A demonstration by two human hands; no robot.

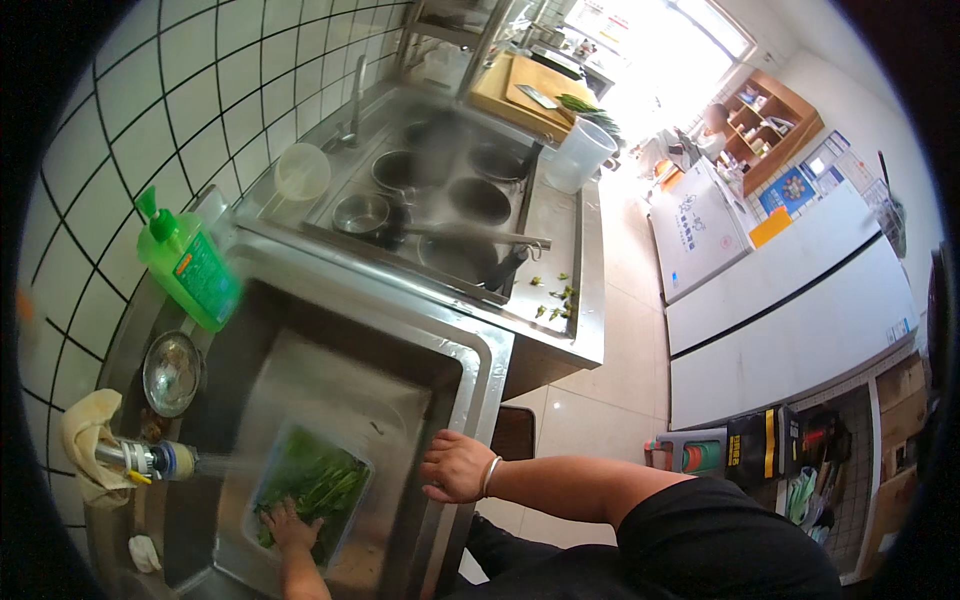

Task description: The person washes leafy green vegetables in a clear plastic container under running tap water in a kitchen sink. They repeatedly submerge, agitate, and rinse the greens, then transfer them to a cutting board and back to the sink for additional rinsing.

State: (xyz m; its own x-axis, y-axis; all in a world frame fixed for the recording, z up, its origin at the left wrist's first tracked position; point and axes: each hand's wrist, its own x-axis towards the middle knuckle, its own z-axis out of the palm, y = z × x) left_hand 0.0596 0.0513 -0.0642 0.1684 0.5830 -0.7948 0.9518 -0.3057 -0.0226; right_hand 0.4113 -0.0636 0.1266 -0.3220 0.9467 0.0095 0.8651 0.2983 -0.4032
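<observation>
My left hand (291, 523) lies spread on wet leafy greens (334, 484) in a clear rectangular plastic container (367, 480). The container sits on the floor of a stainless steel sink (360, 360). From the left, a faucet (154, 460) with a cloth tied around it sprays water across towards the greens. My right hand (459, 465), with a bangle at the wrist, rests palm down on the sink's front rim. It holds nothing, and its thumb is apart from the fingers. Part of the greens is blurred by the spray.
On the sink's ledge stand a green pump bottle (191, 266) and a metal bowl (172, 373). Beyond are steaming pots (480, 201), a plastic pitcher (580, 155) and a knife (536, 96) on a cutting board (517, 71). White freezers (780, 300) line the right; a person (711, 135) sits far back.
</observation>
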